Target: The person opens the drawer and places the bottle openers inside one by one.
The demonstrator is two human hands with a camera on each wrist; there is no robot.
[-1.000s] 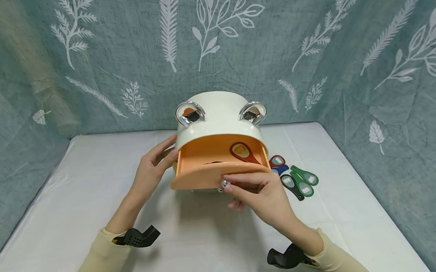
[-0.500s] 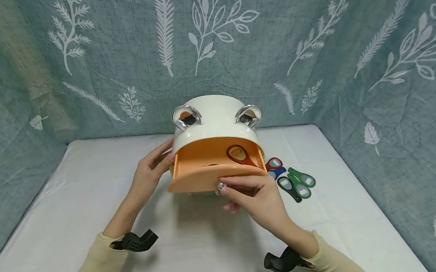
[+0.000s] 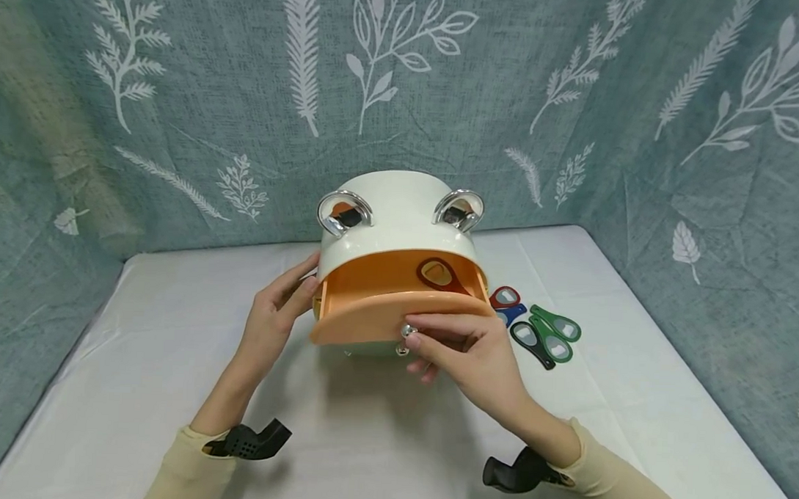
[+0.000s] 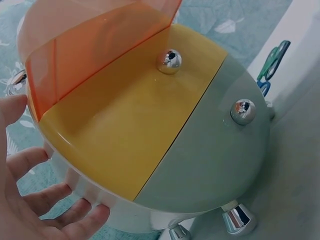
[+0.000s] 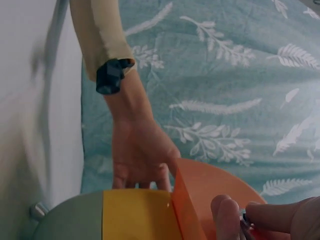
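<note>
1. Nearest me, the person's right hand [image 3: 475, 358] is pinching a shiny, round, silver-coloured knob [image 3: 408, 330] between thumb and forefinger, the other fingers hanging below it.
2. Just behind those fingertips, a peach-orange, curved-front, plastic-looking drawer [image 3: 364, 316] is standing partly out of its slot. I'm judging that working this drawer is the step in hand; whether it is being opened or shut, I can't tell.
3. Below the pinch, a yellow drawer front [image 4: 120, 120] and a grey-green drawer front [image 4: 210, 145] are sitting flush, apparently closed.
4. Left of the pinch, the left hand [image 3: 278, 311] is resting with fingers spread against the side of a glossy, white, rounded cabinet [image 3: 401, 194], seemingly steadying it.
5. To my eye, the next move is calling for a straight push or pull through the knob, the left fingers bracing against any sliding.
6. Beyond the right fingers, a red, oval-looped tool [image 3: 456, 285] is lying inside the drawer.
7. Right of those fingers, similar tools, two green [image 3: 548, 315], one black [image 3: 539, 352], one blue and one red, are lying on a white cloth.
8. Farthest off, a blue-green, leaf-printed curtain [image 3: 246, 90] is hanging.
</note>
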